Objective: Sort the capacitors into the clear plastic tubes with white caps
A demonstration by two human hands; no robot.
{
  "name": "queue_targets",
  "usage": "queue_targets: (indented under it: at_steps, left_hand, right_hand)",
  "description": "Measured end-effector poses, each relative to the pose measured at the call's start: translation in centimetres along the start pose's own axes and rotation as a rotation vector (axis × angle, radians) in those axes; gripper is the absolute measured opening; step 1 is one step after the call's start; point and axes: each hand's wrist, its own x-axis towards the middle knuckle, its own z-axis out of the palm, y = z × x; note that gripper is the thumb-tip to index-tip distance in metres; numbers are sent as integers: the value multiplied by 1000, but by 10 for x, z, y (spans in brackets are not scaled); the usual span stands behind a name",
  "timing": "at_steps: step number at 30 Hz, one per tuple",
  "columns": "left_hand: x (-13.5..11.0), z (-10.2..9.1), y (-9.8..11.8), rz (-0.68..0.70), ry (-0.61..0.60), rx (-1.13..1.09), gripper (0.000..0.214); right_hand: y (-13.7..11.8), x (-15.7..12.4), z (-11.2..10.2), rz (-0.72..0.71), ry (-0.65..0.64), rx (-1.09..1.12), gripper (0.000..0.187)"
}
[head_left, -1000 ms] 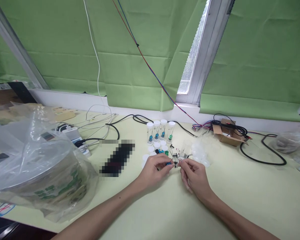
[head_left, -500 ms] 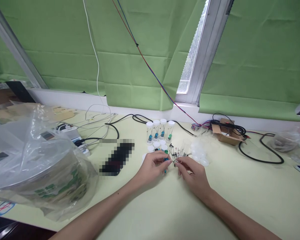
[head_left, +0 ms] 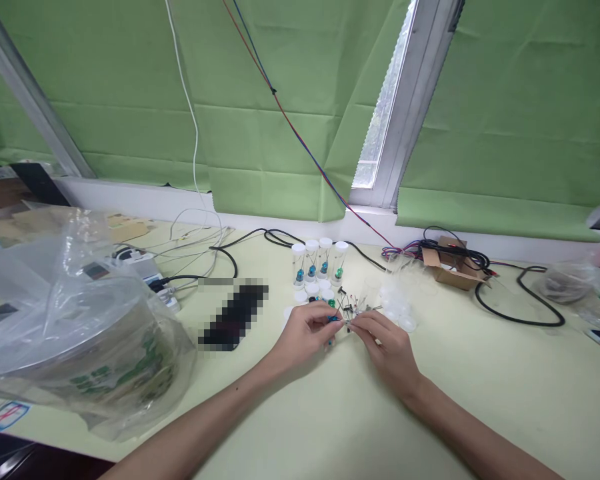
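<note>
Sorting step: L hand pinches blue component, R hand pinches leaded part beside it; next needs steady, fine separation.

Left hand and right hand meet over the bench; fingers pinch a small blue part. Capped vials stand just behind.

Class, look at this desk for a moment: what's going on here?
A person works at a pale table. The left hand pinches a small blue part, and the right hand meets it fingertip to fingertip; what the right one grips is too small to tell. Just behind lie loose parts and white caps, with four capped vials standing upright.
</note>
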Motion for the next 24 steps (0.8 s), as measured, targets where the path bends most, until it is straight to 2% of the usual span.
queue_targets:
  at_steps: [9,18,24]
  left_hand:
    - [0,1,-1,33,12,29,20]
    - [-1,1,-5,94,43,88,19]
    - [-2,1,-3,121,46,128,19]
  right_hand:
    - [-7,2,-1,121,-11,56,14]
    - [-9,-1,3,472,-43,280,16]
    - [-13,2,4,526,-63,399,21]
